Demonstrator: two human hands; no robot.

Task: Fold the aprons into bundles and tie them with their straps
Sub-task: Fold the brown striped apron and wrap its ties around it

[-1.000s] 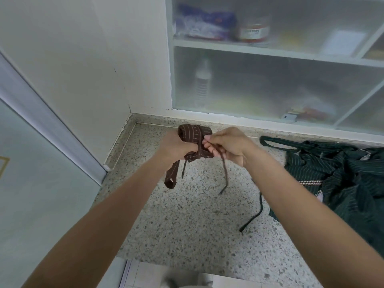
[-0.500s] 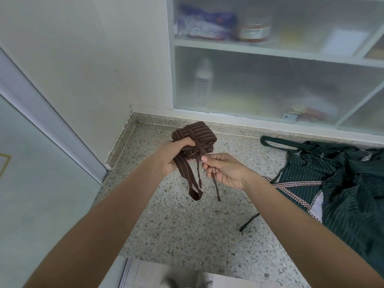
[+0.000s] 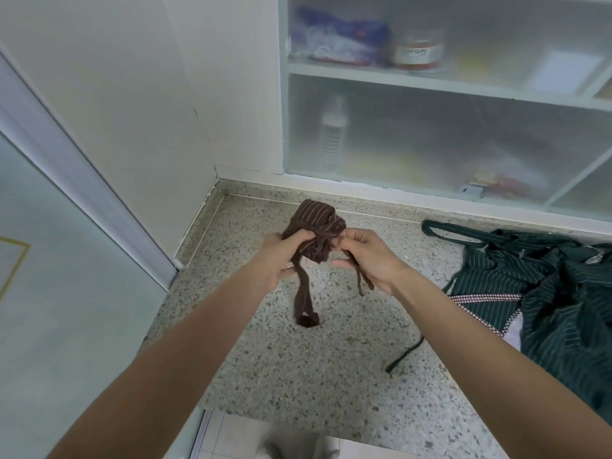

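Observation:
A brown pinstriped apron bundle (image 3: pixel 314 223) is held up above the speckled stone counter (image 3: pixel 331 376). My left hand (image 3: pixel 281 260) grips its left side from below. My right hand (image 3: pixel 367 256) pinches a thin brown strap (image 3: pixel 362 283) at the bundle's right side, and the strap's end hangs down past my palm. A wider brown strap loop (image 3: pixel 304 306) dangles under the bundle, its end close to the counter. A dark green pinstriped apron (image 3: pixel 546 293) lies crumpled and unfolded on the counter at the right.
A thin green strap (image 3: pixel 407 352) trails from the green apron across the counter. A frosted-glass cabinet (image 3: pixel 430 127) with a bottle and packets stands behind the counter. A white wall (image 3: pixel 132 111) closes the left side. The counter's front edge lies near the bottom of the view.
The bundle has turned in my left hand, its striped face now upward. My right hand dropped below it half a second ago and has come back up, pinching the thin strap at its right side.

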